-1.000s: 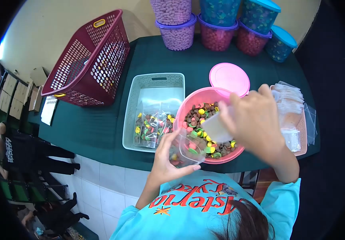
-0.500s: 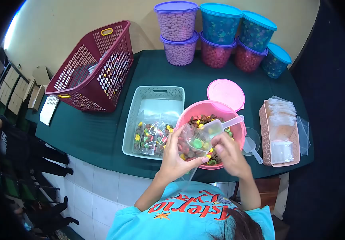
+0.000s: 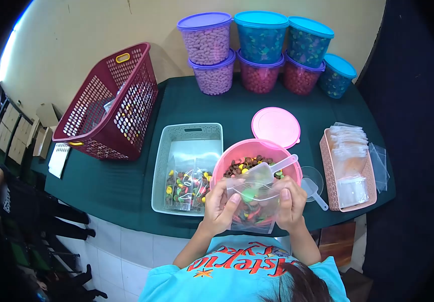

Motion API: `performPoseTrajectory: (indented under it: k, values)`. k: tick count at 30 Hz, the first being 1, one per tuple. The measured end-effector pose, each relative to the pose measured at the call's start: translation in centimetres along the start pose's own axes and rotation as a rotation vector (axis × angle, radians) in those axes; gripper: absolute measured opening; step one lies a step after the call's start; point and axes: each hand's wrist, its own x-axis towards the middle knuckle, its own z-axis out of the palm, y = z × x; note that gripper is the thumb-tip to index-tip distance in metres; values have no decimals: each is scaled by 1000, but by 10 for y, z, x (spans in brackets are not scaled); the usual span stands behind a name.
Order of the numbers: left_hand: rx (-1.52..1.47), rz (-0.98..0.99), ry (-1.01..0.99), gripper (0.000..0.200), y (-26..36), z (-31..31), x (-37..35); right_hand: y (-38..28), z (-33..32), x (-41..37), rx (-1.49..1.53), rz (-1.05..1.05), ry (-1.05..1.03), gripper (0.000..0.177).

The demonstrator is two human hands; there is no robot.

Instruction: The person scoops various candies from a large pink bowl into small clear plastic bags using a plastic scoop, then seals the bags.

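A clear plastic zip bag (image 3: 256, 204) is stretched between both my hands, over the near side of a pink tub (image 3: 219, 160). My left hand (image 3: 218, 209) pinches its left edge near the top, and my right hand (image 3: 290, 206) grips the opposite edge. Brown, red and green candies show in or through the bag's lower part. Round coloured candies (image 3: 244, 163) lie in the tub. A clear scoop (image 3: 263, 172) rests there, its handle reaching over the right rim. On the left, a pale green tray (image 3: 161, 166) contains filled clear bags (image 3: 189, 189).
A pink lid (image 3: 276, 127) lies behind the tub. To the right are a second scoop (image 3: 313, 193) on a clear round dish and a pink basket (image 3: 328, 173) of empty bags. Lidded candy tubs (image 3: 260, 38) stand along the wall; a maroon laundry basket (image 3: 139, 108) is at left.
My right hand has moved from beside the scoop to the bag's right edge. The bag has swung upright and is spread flat between both hands. The whole view has shifted slightly.
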Motion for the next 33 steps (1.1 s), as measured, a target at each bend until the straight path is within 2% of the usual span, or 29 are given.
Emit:
performPoseTrajectory:
  k: [2, 3, 5, 9, 11, 16, 18, 20, 22, 26, 28, 29, 31, 33]
  values:
    - [34, 35, 18, 24, -3, -1, 4, 4, 1, -1, 74, 151, -8, 20]
    - [35, 39, 18, 24, -7, -3, 4, 11, 4, -6, 75, 147, -7, 20]
    - [-36, -105, 15, 21, -16, -7, 2, 27, 13, -20, 163, 348, 21, 19]
    - [-68, -129, 83, 19, -27, -6, 6, 26, 18, -22, 185, 403, 15, 16]
    - [-12, -38, 82, 24, -29, -5, 7, 22, 17, -17, 89, 384, 23, 12]
    - [57, -51, 129, 22, -44, -8, 1, 27, 15, -20, -29, 378, -31, 15]
    - [5, -160, 175, 17, -34, -7, 0, 30, 16, -22, 72, 384, -54, 20]
    - [51, -84, 202, 17, -34, -5, 0, 30, 13, -25, 174, 445, -73, 21]
    - [3, -32, 185, 17, -39, -5, -3, 16, 10, -20, 412, 564, -69, 14]
    - [-50, -25, 113, 17, -38, -4, 0, 17, 13, -22, 426, 550, -11, 7]
    - [-50, 106, 95, 10, -29, 4, 9, 16, 13, -20, 470, 532, 15, 3]
    - [-50, 107, 90, 10, -28, 5, 10, 16, 13, -19, 469, 531, 20, 3]
    - [-42, -89, 69, 8, -27, 4, 10, 17, 13, -20, 469, 552, 76, 2]
    - [25, -65, 37, 7, -30, 3, 15, 23, 14, -20, 434, 548, 89, 3]
